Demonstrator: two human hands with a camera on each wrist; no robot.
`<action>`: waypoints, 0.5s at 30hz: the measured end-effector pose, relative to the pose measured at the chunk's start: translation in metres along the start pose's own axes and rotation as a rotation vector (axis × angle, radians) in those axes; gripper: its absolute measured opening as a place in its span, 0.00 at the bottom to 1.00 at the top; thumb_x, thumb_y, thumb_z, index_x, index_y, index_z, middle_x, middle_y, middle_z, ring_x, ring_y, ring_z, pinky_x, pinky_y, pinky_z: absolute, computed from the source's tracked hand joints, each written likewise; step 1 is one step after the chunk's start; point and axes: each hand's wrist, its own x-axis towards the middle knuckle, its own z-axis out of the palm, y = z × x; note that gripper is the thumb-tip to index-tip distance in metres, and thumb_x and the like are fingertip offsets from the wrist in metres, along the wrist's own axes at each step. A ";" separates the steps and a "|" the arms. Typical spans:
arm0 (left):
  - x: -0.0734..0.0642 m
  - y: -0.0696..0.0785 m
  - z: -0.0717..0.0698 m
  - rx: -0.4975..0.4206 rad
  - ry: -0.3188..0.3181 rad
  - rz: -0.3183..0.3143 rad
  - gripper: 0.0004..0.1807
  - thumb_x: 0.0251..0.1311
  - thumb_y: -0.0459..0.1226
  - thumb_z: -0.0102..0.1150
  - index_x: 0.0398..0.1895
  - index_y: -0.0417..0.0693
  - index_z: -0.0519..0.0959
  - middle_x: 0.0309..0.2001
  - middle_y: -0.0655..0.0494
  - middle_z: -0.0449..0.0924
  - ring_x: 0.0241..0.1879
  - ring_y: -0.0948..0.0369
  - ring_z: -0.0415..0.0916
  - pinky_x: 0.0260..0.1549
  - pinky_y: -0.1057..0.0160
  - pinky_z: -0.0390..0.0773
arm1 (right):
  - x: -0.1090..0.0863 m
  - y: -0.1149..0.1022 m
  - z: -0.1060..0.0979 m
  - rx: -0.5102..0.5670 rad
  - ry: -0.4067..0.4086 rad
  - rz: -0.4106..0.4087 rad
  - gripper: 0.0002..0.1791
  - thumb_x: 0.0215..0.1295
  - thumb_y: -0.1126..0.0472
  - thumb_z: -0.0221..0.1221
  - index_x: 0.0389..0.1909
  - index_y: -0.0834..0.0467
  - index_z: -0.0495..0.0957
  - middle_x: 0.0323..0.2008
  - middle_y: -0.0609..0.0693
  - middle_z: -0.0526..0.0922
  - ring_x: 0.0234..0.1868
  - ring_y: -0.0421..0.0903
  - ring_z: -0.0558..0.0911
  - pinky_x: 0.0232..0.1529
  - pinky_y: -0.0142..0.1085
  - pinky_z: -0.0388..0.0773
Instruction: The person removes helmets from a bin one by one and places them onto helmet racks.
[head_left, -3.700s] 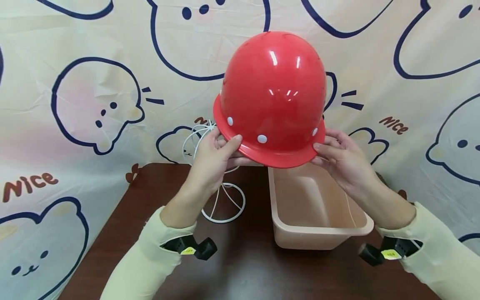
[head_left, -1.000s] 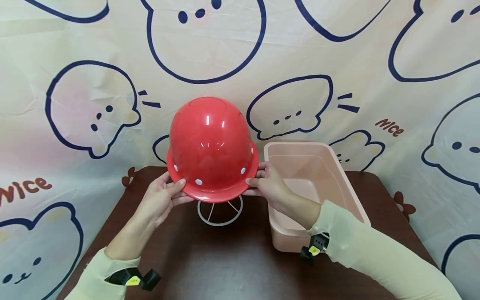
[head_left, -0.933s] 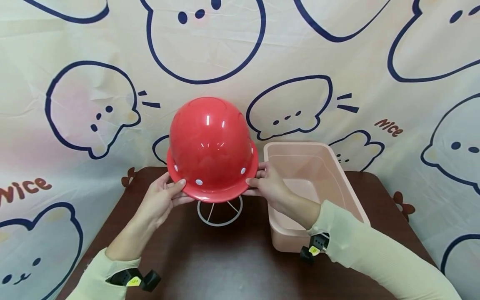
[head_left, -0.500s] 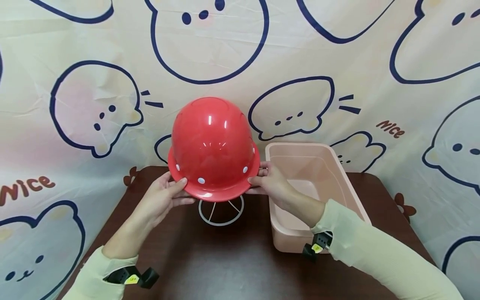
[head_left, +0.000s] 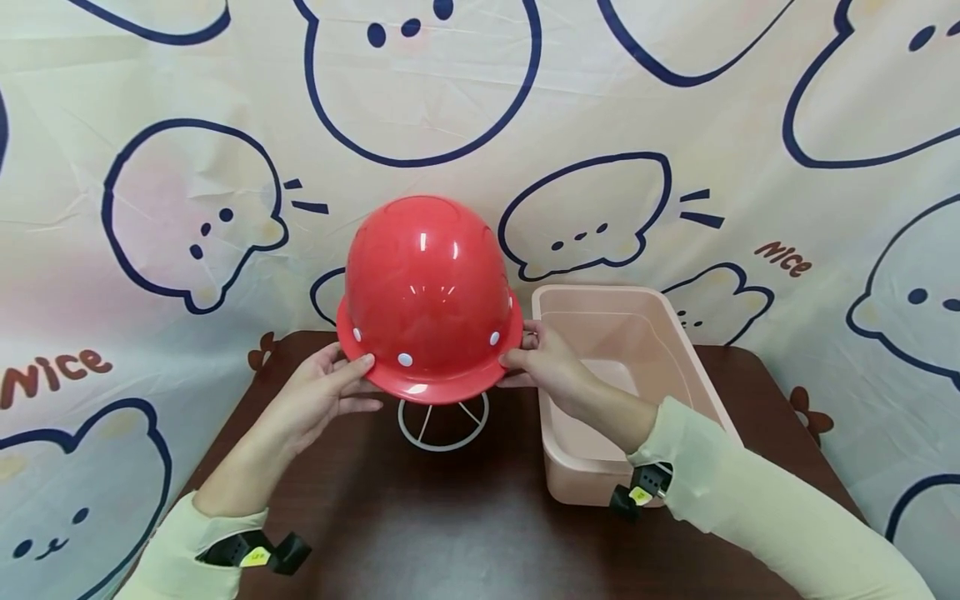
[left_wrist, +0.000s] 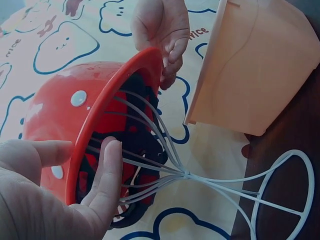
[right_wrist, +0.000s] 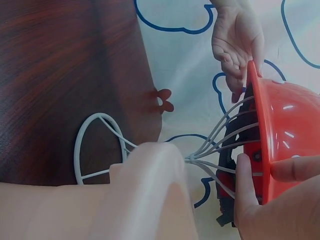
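Note:
A red hard hat (head_left: 427, 292) with white studs sits over a white wire stand (head_left: 442, 450), whose round base rests on the table. The wires reach up into the hat's dark inner straps, as the left wrist view shows. My left hand (head_left: 315, 392) holds the brim at its left front, thumb on top and fingers underneath. On the right side of the brim, my right hand (head_left: 551, 367) pinches it the same way. Both wrist views show the thumb outside the brim (right_wrist: 265, 145) and a finger reaching inside.
A pale pink plastic tub (head_left: 566, 462) stands right of the stand, under my right forearm. The dark wooden table (head_left: 450, 533) runs back to a cartoon-printed cloth (head_left: 420, 83) hanging behind it.
Since 3.7 s ago, the hat has come down and left from near the tub onto the wire stand, both hands with it. Over the last second it barely moves; my left fingers shift slightly under the brim.

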 end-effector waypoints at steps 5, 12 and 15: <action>0.002 0.003 -0.002 0.028 0.007 0.013 0.36 0.73 0.45 0.57 0.74 0.37 0.56 0.52 0.56 0.82 0.45 0.57 0.87 0.45 0.58 0.86 | 0.000 -0.004 -0.002 -0.030 0.035 0.016 0.37 0.69 0.70 0.57 0.75 0.63 0.53 0.58 0.64 0.77 0.46 0.52 0.86 0.52 0.45 0.84; 0.001 0.012 -0.014 0.169 0.072 0.001 0.42 0.74 0.52 0.53 0.79 0.39 0.50 0.69 0.37 0.67 0.52 0.56 0.84 0.47 0.60 0.85 | -0.003 -0.016 -0.015 -0.267 0.126 0.004 0.44 0.67 0.61 0.60 0.79 0.61 0.48 0.71 0.61 0.63 0.68 0.59 0.72 0.64 0.52 0.75; 0.000 0.020 -0.026 0.305 0.099 -0.006 0.45 0.76 0.54 0.49 0.81 0.37 0.44 0.73 0.32 0.60 0.60 0.45 0.78 0.54 0.55 0.81 | -0.008 -0.026 -0.031 -0.427 0.145 -0.032 0.43 0.70 0.54 0.60 0.80 0.57 0.51 0.74 0.59 0.61 0.73 0.59 0.64 0.65 0.56 0.73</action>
